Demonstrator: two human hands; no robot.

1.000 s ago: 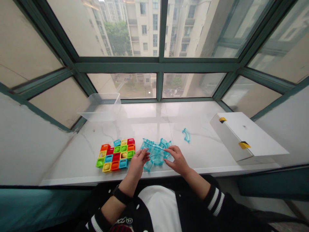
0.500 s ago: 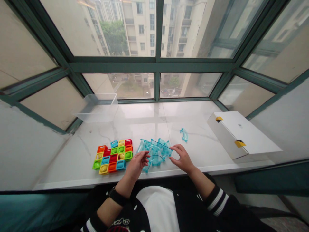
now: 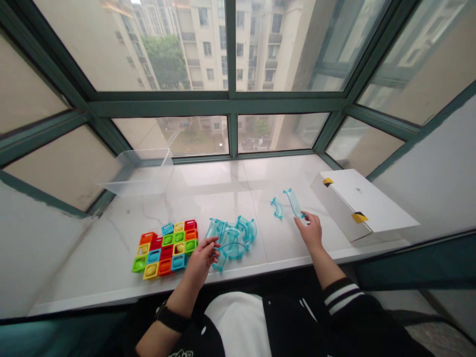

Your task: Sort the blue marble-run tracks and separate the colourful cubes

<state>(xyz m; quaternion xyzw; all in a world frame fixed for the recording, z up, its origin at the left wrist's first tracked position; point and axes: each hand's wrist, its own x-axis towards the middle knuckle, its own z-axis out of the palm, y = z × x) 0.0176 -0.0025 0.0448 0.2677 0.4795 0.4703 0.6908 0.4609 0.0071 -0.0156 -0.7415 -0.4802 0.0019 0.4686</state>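
- A black varsity-style jacket (image 3: 293,325) hung open down the front.
- Its right cuff (image 3: 344,296) was black ribbing with white stripes.
- A white shirt (image 3: 238,325) showed between the jacket's front edges.
- A black band (image 3: 171,318) circled the left wrist.
- White lettering (image 3: 182,353) on the jacket was cut off by the frame's bottom edge, unreadable.
- The left hand (image 3: 201,260) and right hand (image 3: 310,232) were bare, as were both forearms.

I count my 2 hands: L hand (image 3: 201,263), R hand (image 3: 310,230). Also 2 loose clear-blue track pcs (image 3: 293,203) at 1 o'clock, 1 heap of track pcs (image 3: 231,243) at 12 (no. unclear), 1 colored block grid (image 3: 165,250) at 11, 1 clear plastic bin (image 3: 137,172) at 11, 1 white box (image 3: 353,201) at 2 w/ 2 yellow-black tabs (image 3: 359,217).
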